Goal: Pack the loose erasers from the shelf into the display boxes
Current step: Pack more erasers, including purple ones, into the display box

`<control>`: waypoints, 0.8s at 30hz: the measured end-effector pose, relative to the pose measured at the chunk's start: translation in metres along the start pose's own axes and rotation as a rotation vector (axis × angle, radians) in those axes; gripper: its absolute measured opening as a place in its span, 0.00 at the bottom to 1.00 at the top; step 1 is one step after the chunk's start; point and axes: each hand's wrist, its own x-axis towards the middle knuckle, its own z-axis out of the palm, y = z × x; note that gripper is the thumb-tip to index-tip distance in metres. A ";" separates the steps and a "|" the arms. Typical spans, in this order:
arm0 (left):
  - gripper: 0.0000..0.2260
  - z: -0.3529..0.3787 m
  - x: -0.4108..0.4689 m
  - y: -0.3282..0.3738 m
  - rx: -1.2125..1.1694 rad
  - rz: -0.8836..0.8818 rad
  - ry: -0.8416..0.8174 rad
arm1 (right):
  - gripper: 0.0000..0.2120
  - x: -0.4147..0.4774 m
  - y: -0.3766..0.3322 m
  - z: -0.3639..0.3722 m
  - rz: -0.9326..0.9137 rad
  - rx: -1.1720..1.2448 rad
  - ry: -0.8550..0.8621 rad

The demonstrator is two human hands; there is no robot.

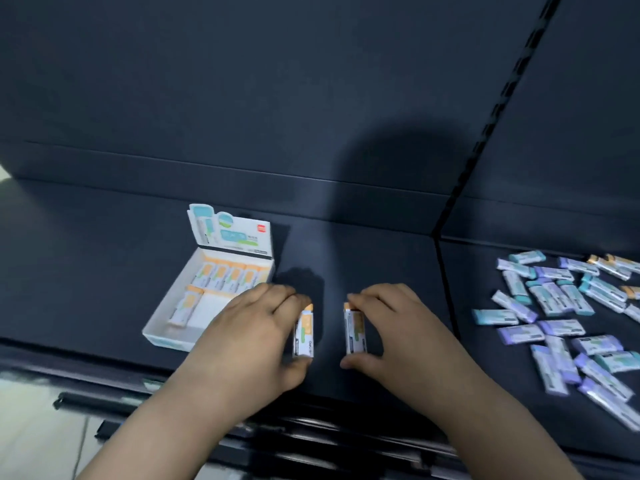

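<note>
both hands [249, 327] [398, 327] pinch slim, glossy, orange-tipped erasers [304, 332]

Dark matte shelf [381, 251] noted, backed by a dark back panel [242, 81]. Slotted upright [489, 133] seen at right. Pale floor [31, 427] visible lower left. Rounded shadow [398, 168] cast on panel.

Left hand [252, 327] and right hand [398, 327] each pinch an orange eraser beside the display box [162, 336] on the shelf [104, 237]

Display box [165, 341] near right corner hidden behind left hand [249, 337]. Loose erasers [568, 327] pile cut off at right edge; print blurred, unreadable.
</note>
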 end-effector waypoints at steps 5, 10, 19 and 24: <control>0.26 -0.017 -0.022 -0.089 0.030 -0.001 -0.037 | 0.36 0.039 -0.064 0.026 0.068 0.011 0.023; 0.29 -0.023 -0.032 -0.144 -0.006 0.023 -0.079 | 0.36 0.071 -0.109 0.051 0.125 -0.029 0.048; 0.29 -0.021 -0.026 -0.170 -0.017 0.171 -0.113 | 0.35 0.089 -0.140 0.068 0.260 -0.055 0.076; 0.28 -0.018 -0.021 -0.171 -0.023 0.177 -0.156 | 0.32 0.100 -0.144 0.075 0.290 -0.056 0.064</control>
